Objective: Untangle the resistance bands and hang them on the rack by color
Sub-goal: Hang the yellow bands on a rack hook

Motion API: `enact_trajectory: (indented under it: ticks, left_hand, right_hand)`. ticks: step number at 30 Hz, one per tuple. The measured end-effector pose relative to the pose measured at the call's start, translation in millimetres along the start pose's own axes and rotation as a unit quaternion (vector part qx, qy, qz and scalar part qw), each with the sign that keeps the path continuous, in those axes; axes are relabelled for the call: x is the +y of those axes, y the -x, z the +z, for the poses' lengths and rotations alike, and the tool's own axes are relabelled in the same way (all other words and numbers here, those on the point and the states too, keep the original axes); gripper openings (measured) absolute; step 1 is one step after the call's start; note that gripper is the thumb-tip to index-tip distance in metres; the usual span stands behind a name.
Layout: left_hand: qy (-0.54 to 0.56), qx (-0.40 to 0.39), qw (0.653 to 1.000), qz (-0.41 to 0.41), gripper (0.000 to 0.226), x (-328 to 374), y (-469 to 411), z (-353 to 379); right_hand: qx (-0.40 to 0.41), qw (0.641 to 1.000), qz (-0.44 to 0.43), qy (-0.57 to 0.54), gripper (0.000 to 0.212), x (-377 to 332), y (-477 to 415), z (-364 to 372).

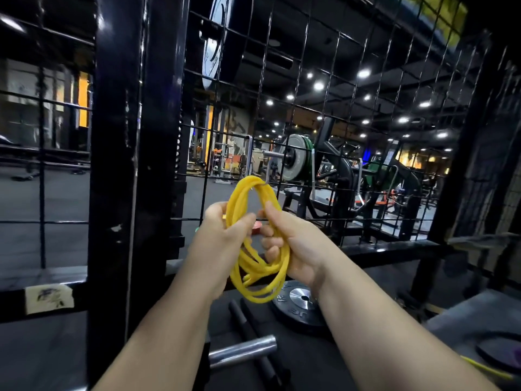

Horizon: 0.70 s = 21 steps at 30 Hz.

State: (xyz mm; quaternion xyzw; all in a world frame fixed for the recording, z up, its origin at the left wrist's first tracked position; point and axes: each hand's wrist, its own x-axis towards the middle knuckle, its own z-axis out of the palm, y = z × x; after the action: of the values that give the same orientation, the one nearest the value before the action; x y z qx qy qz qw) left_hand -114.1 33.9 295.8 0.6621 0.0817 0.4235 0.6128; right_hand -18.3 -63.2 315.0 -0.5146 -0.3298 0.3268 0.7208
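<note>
Facing the black wire rack [324,80]. Held up before it, yellow bands [255,280] in one tangled oval coil, long axis upright, top pointing at the rack. Clamped on the coil from both sides: left grip [222,235] pinching left strands, right grip [293,246] curled round lower strands, equally near. Top loop at a small hook [263,184]; seated or not, cannot tell.

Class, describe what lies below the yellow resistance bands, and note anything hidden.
Below the yellow resistance bands, held by the left hand and right hand, lies a black weight plate with a silver hub. The right forearm covers its right edge; the bands overlap its top.
</note>
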Motion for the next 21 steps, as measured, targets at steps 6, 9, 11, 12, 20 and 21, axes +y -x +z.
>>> enact_trajectory:
  ticks: [6, 9, 11, 12, 20, 21]
  left_hand:
    - [-0.09, -0.024, 0.995, 0.032, 0.013, -2.5, 16.4, -6.8]
    - [-0.241, 0.038, 0.969, 0.04, 0.014, -6.6, 19.7, -5.0]
    - [-0.266, 0.053, 0.962, 0.042, 0.012, -12.9, 22.5, -4.1]
    - [-0.261, 0.054, 0.963, 0.043, 0.01, -15.6, 23.8, -3.0]
    - [-0.211, 0.066, 0.973, 0.07, 0.04, -42.9, 38.6, 1.3]
    - [-0.191, 0.073, 0.976, 0.074, 0.049, -46.8, 43.4, 1.8]
  right_hand:
    - [-0.023, 0.999, -0.023, -0.013, 0.022, 13.8, 3.3, -7.1]
    - [0.029, 0.987, -0.07, 0.144, 0.024, 27.9, -1.1, -9.3]
    - [0.084, 0.965, -0.104, 0.225, 0.026, 34.5, -0.6, -10.4]
    - [0.105, 0.953, -0.119, 0.257, 0.022, 36.9, -0.4, -10.2]
    - [0.16, 0.9, -0.159, 0.372, 0.011, 43.3, 11.1, -17.0]
    - [0.161, 0.899, -0.156, 0.376, 0.019, 45.6, 12.0, -19.7]
